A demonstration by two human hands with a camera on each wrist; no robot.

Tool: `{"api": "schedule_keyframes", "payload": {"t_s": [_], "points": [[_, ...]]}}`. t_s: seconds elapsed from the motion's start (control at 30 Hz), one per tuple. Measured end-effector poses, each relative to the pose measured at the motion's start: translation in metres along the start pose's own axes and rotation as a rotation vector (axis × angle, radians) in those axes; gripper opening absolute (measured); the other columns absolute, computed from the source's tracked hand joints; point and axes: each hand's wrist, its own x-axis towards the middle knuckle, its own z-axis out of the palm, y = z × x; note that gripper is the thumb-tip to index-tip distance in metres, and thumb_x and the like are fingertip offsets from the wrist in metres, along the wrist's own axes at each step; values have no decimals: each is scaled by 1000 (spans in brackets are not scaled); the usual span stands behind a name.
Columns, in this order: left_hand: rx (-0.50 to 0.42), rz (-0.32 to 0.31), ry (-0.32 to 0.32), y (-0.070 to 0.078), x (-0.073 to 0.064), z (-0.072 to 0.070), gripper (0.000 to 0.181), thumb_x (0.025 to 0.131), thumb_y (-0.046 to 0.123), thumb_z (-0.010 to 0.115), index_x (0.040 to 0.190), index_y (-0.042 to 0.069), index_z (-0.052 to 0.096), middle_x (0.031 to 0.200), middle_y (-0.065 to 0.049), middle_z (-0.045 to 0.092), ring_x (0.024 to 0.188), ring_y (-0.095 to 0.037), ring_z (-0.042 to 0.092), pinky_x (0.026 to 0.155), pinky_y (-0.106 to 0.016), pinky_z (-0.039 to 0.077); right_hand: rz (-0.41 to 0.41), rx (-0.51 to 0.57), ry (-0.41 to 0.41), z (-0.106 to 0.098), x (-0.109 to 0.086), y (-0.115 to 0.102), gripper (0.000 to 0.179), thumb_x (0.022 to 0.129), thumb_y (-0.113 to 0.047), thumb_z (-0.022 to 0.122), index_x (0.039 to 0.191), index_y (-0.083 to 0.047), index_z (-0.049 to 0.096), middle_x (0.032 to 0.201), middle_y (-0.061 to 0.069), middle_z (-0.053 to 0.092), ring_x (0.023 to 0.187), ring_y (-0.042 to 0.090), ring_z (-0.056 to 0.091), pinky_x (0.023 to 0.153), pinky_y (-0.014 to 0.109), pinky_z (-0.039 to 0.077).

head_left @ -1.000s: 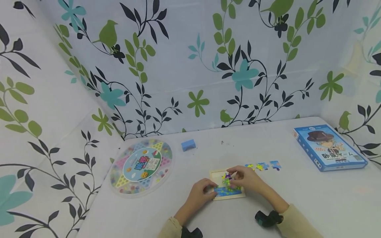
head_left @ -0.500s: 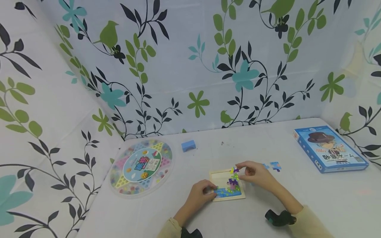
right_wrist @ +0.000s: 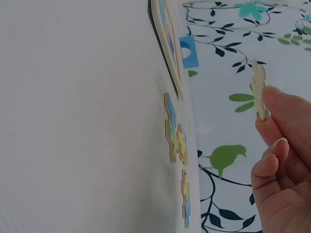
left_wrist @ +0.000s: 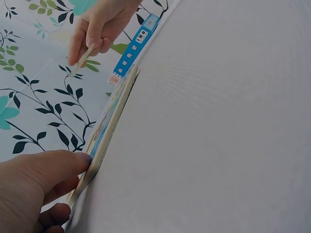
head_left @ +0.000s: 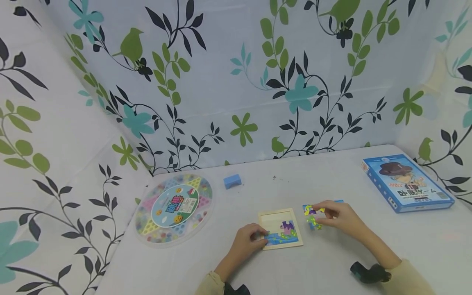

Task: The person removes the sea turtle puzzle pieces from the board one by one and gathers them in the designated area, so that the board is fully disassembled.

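My left hand [head_left: 245,241] holds the left edge of a small wooden puzzle tray [head_left: 284,247], its thumb on the rim. Blue, green and purple pieces fill the lower and right part of the tray; the upper left shows bare wood. My right hand [head_left: 341,217] is off the tray's right side, pinching a jigsaw piece [right_wrist: 259,92] between thumb and fingertips, raised above the table. In the right wrist view that piece is seen almost edge-on. Loose jigsaw pieces [right_wrist: 170,128] lie below it, partly hidden by my right hand in the head view.
A round board game [head_left: 175,205] in clear packaging lies at the left. A blue block [head_left: 232,181] sits near the back, with small dark specks to its right. At the right lies a blue game box [head_left: 409,184]. Patterned cloth hangs behind the white table.
My right hand has moved right, from over the tray to above the loose pieces, carrying the jigsaw piece along. My left hand stays at the tray's left edge.
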Motion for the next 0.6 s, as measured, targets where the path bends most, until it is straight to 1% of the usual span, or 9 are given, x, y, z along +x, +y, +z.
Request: {"api": "schedule_keyframes", "payload": {"t_s": [0.13,0.23,0.47,0.6], "points": [[1,3,4,0,0,0,14,74,12,72,87,11,66,85,9,60,70,-4,48,63,-21,42,39,-34,0,-8,-5,6,31,73,-14,73,102,-5,65,66,-7,47,60,7,42,48,23,35],[0,8,5,0,0,0,14,74,11,71,87,11,66,84,9,60,69,-5,48,63,-21,42,78,-41,-3,-11,-10,11,31,73,-17,74,101,-7,66,64,-8,45,60,8,42,48,23,35],[-1,17,3,-2,0,1,14,74,11,71,87,11,66,85,9,61,70,-5,48,63,-21,42,191,-23,-34,-23,-18,19,33,73,-21,73,101,-6,66,67,-4,47,61,10,43,50,24,36],[3,4,1,-2,0,1,14,74,11,72,87,12,66,85,9,61,70,-5,48,64,-21,42,222,-35,-34,-30,-20,23,33,74,-21,73,103,-6,65,65,-3,46,60,10,42,49,24,35]]}}
